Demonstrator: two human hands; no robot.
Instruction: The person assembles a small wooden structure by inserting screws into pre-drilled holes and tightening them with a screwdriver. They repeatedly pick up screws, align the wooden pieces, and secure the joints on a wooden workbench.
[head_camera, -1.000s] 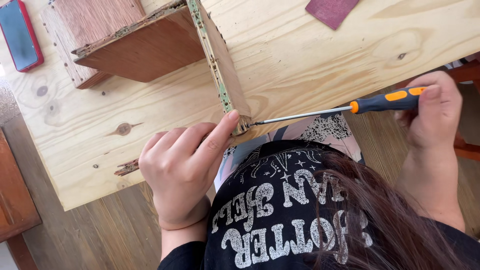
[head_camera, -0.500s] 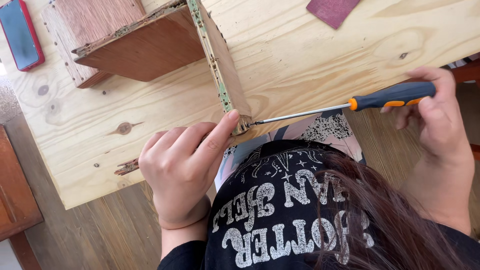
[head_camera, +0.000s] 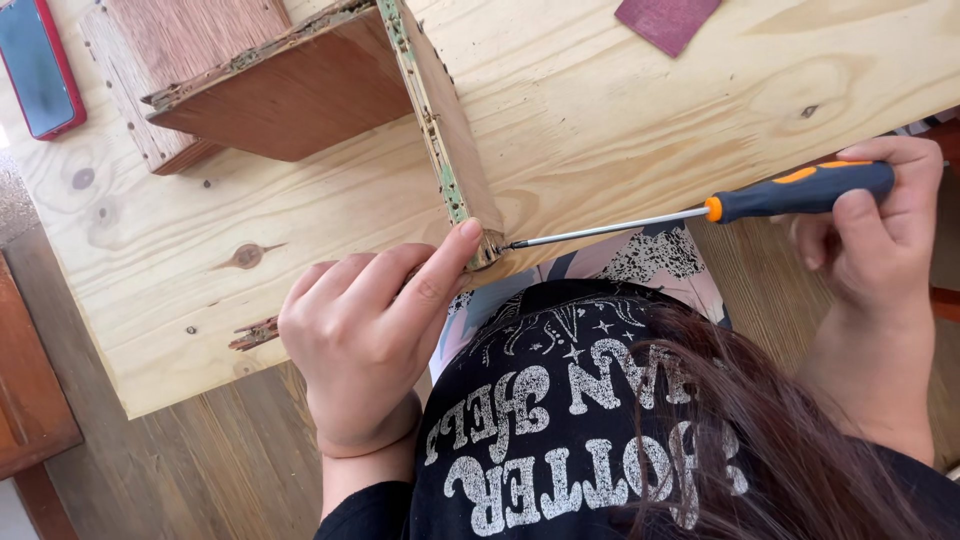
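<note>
Left hand forefinger extended, right hand fingers curled closed.

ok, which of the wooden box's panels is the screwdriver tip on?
The upright green-edged panel, at its near bottom corner, where the left hand steadies it with a fingertip. The right hand holds the screwdriver. The reddish-brown panel lies farther back, untouched.

— What do you have under the workpiece?
— You are working on a pale plywood tabletop with dark knots, evenly lit. Below its edge you see a wood-plank floor.
— And at your left?
— A reddish-brown piece of furniture stands just beside the table.
</note>
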